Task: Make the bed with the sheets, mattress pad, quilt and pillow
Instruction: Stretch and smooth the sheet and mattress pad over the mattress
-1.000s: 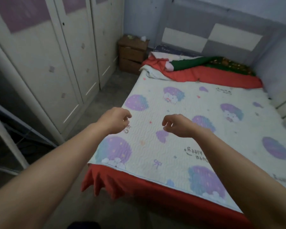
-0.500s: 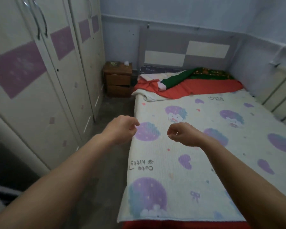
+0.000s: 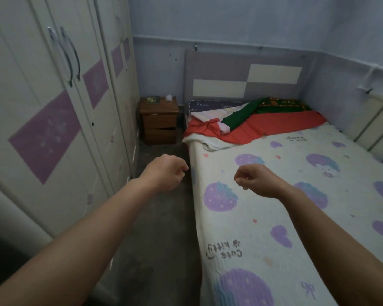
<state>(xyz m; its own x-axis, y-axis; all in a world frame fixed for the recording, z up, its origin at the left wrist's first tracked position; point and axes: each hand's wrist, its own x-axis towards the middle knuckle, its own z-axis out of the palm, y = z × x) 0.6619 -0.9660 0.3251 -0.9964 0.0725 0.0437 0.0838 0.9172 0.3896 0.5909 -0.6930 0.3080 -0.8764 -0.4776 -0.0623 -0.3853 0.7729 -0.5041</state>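
Our left hand (image 3: 166,173) and right hand (image 3: 259,180) hover loosely curled, holding nothing. The red sheet (image 3: 274,127) lies bunched at the head edge of the mattress pad (image 3: 274,208); a careless pull may trap wrinkles.

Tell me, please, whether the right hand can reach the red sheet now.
Probably not: the red sheet lies bunched by the headboard, well beyond the right hand over the mattress pad; nothing blocks it.

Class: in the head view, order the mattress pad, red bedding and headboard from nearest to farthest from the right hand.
1. Mattress pad, beneath the right hand.
2. Red bedding, at the bed's head.
3. Headboard, against the far wall.
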